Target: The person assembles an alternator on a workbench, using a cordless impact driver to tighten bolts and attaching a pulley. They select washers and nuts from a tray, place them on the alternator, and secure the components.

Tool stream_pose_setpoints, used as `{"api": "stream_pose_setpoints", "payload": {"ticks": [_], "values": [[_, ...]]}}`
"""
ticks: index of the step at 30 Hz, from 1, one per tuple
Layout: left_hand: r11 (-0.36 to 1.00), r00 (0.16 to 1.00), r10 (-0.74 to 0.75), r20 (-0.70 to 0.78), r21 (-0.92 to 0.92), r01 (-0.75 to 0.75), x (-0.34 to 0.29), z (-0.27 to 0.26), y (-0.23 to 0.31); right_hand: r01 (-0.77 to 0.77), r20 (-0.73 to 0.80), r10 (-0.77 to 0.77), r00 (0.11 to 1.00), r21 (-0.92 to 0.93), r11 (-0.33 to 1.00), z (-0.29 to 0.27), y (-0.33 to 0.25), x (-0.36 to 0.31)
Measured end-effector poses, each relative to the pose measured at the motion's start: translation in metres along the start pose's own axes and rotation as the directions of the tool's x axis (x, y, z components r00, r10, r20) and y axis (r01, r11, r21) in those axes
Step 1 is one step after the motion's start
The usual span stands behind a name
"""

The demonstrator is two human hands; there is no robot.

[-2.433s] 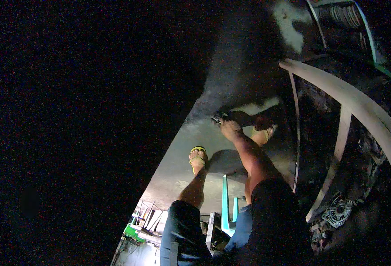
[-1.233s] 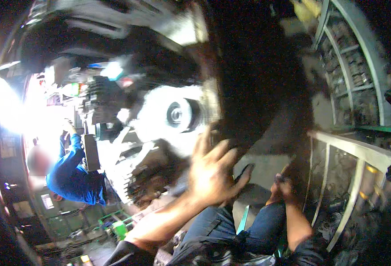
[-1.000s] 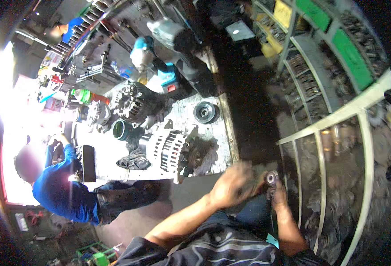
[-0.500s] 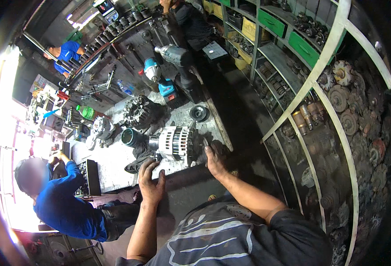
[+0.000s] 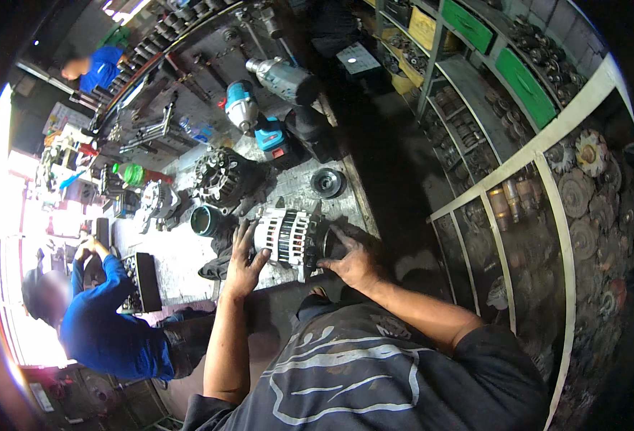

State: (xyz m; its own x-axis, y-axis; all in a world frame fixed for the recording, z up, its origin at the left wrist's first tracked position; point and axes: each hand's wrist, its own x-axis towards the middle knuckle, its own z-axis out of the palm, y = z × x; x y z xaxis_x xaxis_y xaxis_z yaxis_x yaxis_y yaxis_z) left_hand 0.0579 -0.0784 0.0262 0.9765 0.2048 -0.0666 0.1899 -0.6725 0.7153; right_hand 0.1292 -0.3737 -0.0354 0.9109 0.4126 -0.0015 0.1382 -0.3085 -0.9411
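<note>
A silver alternator [image 5: 286, 235] with a slotted housing lies on its side at the bench's near edge, between my two hands. My left hand [image 5: 243, 266] grips its left end, fingers along the far side and thumb on the near side. At the darker right end, my right hand [image 5: 356, 266] is closed around the alternator, its thumb toward the housing; part of that end is in shadow. A round black pulley [image 5: 327, 183] lies flat just beyond. To the left stands an open dark green cup-shaped part [image 5: 203, 220], beside a dark cloth [image 5: 216, 268].
Farther back on the bench [image 5: 356, 201] are a second alternator [image 5: 220, 174], a teal impact wrench [image 5: 242, 108], a grey power tool [image 5: 284, 80] and a green-capped bottle [image 5: 133, 174]. A co-worker in blue [image 5: 112, 330] sits at left. Metal-framed shelves [image 5: 503, 194] of parts line the right.
Both hands have come in from beside the alternator and closed on its two ends. My view has shifted slightly. The alternator stays in about the same place on the bench.
</note>
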Motion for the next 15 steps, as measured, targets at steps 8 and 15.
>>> {"api": "stream_pose_setpoints", "payload": {"ticks": [8, 15], "values": [[0.99, 0.975, -0.039, 0.221, -0.122, 0.067, 0.03, -0.022, -0.047, 0.172, -0.139, -0.163, 0.977, 0.052, 0.984, 0.033, 0.008, 0.033], [0.96, 0.911, -0.272, 0.31, 0.022, 0.279, 0.035, -0.039, -0.061, 0.124, -0.244, -0.073, 0.967, 0.202, 0.971, 0.054, -0.01, 0.045]]}}
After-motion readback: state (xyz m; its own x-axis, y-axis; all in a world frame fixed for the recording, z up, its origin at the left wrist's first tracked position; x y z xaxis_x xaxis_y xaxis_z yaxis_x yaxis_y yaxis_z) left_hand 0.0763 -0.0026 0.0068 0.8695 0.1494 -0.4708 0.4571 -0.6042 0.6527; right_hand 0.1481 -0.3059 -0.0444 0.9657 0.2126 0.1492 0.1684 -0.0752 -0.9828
